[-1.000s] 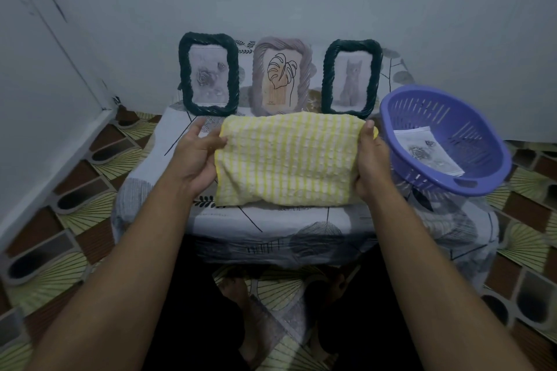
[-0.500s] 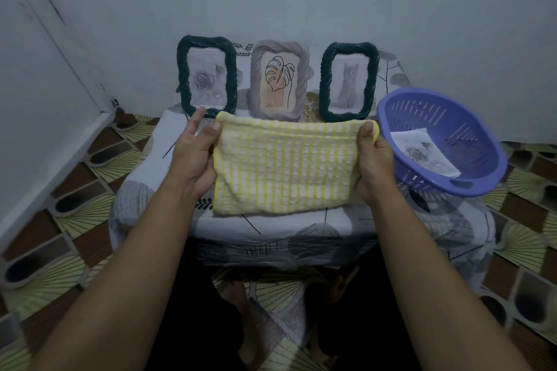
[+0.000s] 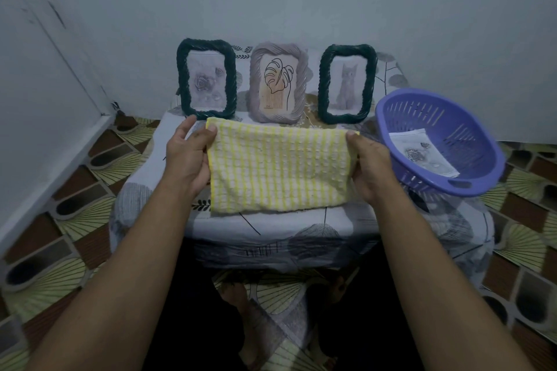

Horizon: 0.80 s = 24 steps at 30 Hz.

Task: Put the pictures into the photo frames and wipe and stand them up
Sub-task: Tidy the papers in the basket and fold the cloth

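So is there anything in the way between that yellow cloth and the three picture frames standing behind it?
Nothing visible. The left hand and right hand hold the cloth by its upper corners, right in front of the three frames. The purple basket sits off to the right, out of that path.

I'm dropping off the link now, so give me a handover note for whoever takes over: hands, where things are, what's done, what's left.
Left hand pinches the left edge of the yellow cloth; right hand pinches its right edge, cloth spread over the table front.
Rose frame, leaf frame and cat frame stand upright at the back, each with a picture in.
Purple basket on the right holds one loose rose picture.
Done: framing, standing. Left: wiping cannot be judged; set the cloth down.
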{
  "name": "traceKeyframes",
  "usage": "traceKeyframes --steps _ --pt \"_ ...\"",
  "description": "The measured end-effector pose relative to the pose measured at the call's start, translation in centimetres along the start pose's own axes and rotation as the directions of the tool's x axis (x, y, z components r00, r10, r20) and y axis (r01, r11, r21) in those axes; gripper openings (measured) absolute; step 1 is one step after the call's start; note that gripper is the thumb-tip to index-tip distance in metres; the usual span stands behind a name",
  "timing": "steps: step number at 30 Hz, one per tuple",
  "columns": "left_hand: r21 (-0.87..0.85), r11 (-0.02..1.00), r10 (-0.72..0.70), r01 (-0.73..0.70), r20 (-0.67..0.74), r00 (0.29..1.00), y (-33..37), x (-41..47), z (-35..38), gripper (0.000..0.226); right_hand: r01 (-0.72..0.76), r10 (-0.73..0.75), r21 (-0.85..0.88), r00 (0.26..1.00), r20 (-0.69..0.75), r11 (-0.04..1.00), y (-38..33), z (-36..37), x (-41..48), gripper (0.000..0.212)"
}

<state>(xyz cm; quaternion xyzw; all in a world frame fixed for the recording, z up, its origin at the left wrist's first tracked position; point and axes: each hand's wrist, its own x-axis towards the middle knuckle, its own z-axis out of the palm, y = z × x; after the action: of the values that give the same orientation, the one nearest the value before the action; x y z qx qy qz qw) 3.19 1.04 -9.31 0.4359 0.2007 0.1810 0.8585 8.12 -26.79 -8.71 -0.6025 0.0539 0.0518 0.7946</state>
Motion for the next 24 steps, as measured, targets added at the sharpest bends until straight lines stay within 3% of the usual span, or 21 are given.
traceKeyframes --steps 7,11,17,24 --pt "0.011 0.990 0.142 -0.142 -0.041 0.989 2.2 0.0 1.4 0.032 0.158 -0.162 -0.057 0.984 -0.073 0.986 -2.4 2.0 0.7 0.015" --pt "0.084 0.958 0.280 -0.273 -0.097 0.955 4.0 0.1 2.1 0.035 0.282 -0.283 -0.027 0.952 -0.113 0.959 -3.8 2.9 0.8 0.021" --pt "0.290 0.850 0.452 -0.440 0.025 0.892 5.4 0.8 2.6 0.019 0.424 -0.430 -0.070 0.888 -0.166 0.903 -5.1 3.4 0.9 0.018" --pt "0.405 0.762 0.516 -0.506 0.094 0.851 5.5 0.4 3.7 0.027 0.472 -0.469 -0.029 0.865 -0.179 0.881 -5.5 3.2 0.7 0.015"
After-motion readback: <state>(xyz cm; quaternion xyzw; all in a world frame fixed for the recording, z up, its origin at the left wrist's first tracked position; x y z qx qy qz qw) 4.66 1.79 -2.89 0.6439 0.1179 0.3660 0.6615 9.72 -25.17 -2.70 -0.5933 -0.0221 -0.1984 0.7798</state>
